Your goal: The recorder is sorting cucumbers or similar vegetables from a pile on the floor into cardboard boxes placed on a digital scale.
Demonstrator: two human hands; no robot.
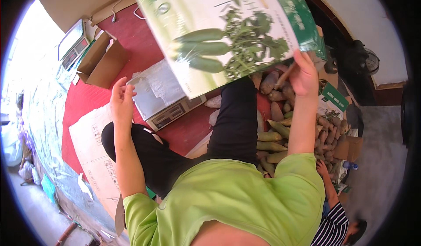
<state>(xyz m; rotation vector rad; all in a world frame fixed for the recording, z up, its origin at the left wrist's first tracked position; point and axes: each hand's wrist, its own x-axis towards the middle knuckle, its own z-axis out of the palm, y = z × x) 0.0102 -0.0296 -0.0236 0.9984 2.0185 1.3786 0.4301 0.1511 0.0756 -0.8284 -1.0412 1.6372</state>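
A white and green carton (206, 31), printed with green radishes and leaves, is held up tilted in front of me. My right hand (303, 73) is closed on its lower right edge, thumb side up. My left hand (122, 99) is raised and empty, its fingers apart and slightly bent. Just right of that hand, a grey digital scale (164, 90) with a front display panel sits on the red floor covering, partly hidden behind the carton. Below the right hand and forearm lie reddish-brown tubers (269, 83) and long green radishes (272, 146).
An open brown cardboard box (103, 64) and another scale (72, 44) stand at the far left. Flattened cardboard (98, 145) lies by my left leg. A co-worker's striped sleeve (333, 222) and hand reach toward the pile at right. A fan (368, 62) stands far right.
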